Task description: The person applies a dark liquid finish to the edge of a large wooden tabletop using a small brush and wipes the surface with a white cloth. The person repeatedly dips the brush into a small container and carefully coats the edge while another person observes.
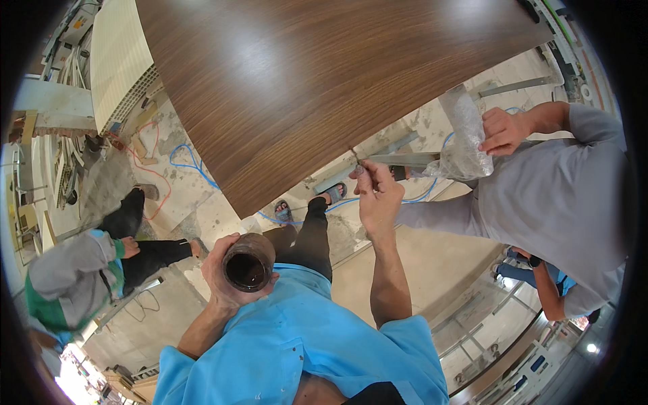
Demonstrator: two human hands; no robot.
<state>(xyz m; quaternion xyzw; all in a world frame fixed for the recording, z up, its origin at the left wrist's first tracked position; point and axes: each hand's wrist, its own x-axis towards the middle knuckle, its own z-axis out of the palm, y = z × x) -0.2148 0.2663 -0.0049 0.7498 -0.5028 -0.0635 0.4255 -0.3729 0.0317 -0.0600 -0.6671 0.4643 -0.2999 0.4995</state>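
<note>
My left hand (224, 271) is wrapped around an open jar (244, 244) that has dark brown stains on its rim and dark liquid inside. Between the thumb and fingers of my right hand (379, 196) is a thin brush (356, 156), mostly hidden, its dark tip touching the near edge of a large brown wood-grain panel (283, 108). The panel lies raised above the floor in front of me. The jar is lower and to the left, held apart from the panel.
At right, a person in grey (540, 182) holds clear plastic wrap (467, 145) by the panel's edge. Another person (77, 277) is at left. Blue hose (192, 162) and an orange cord (162, 185) run over the floor. A stack of cream panels (118, 61) stands at far left.
</note>
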